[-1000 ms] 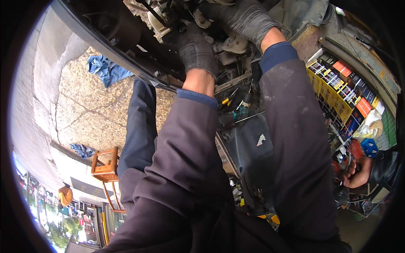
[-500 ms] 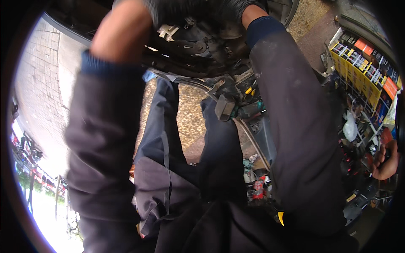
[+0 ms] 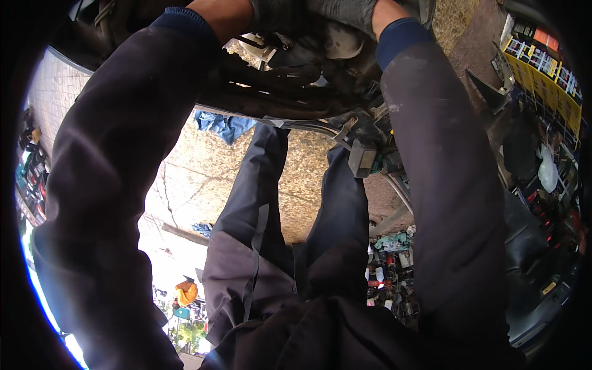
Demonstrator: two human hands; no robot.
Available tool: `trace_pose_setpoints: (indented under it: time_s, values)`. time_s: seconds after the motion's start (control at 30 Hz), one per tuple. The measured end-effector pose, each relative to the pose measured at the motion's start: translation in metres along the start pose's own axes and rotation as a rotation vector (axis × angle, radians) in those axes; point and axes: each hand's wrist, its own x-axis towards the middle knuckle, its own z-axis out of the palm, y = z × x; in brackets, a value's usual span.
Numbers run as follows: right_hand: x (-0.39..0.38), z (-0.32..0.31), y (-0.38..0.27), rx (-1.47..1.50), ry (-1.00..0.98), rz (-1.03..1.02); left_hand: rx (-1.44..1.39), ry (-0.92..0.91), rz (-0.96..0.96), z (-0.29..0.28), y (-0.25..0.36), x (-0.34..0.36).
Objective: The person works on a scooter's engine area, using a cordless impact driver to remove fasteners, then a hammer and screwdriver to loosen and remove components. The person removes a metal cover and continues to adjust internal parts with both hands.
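Note:
Both my hands reach up to the top edge of the head view, in dark grey gloves. My left hand (image 3: 270, 13) is at a dark machine (image 3: 271, 105), which looks like a stripped motorcycle or scooter, and its fingers are cut off by the frame and shadow. Close beside it, my right hand (image 3: 345, 11) lies over a rounded greyish casing (image 3: 343, 43); its fingertips do not show. Whether either hand grips a part is hidden. Below the frame rail, near my right sleeve, hangs a small dark box (image 3: 362, 158) beside cables.
A blue cloth (image 3: 227, 126) lies on the speckled floor behind the machine. On the right stand a rack with yellow packages (image 3: 546, 86), a white plastic bag (image 3: 547, 169) and dark panels. Bottles and small goods (image 3: 391, 280) crowd behind my legs, near a greenish cloth (image 3: 394, 242).
My left hand has moved right, closer to my right hand, and its forearm now slants. The view has shifted, showing more floor and the blue cloth. Another person's hand at the right has left view.

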Motion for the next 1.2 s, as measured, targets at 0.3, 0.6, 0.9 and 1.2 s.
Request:
trace_pose_setpoints:
  time_s: [0.3, 0.6, 0.9, 1.2]
  values:
    - [-0.072, 0.042, 0.093, 0.288, 0.814, -0.268, -0.141, 0.152, 0.210, 0.022, -0.017, 0.005]
    - [-0.240, 0.241, 0.225, 0.054, -0.039, 1.034, -0.344, 0.083, 0.093, 0.012, -0.007, 0.004]
    - [-0.229, 0.287, 0.209, -0.135, 0.085, 1.052, -0.236, 0.075, 0.243, 0.008, -0.005, 0.007]
    - [-0.230, 0.235, 0.111, 0.904, 0.724, 0.439, -0.198, 0.064, 0.151, 0.007, -0.005, 0.003]
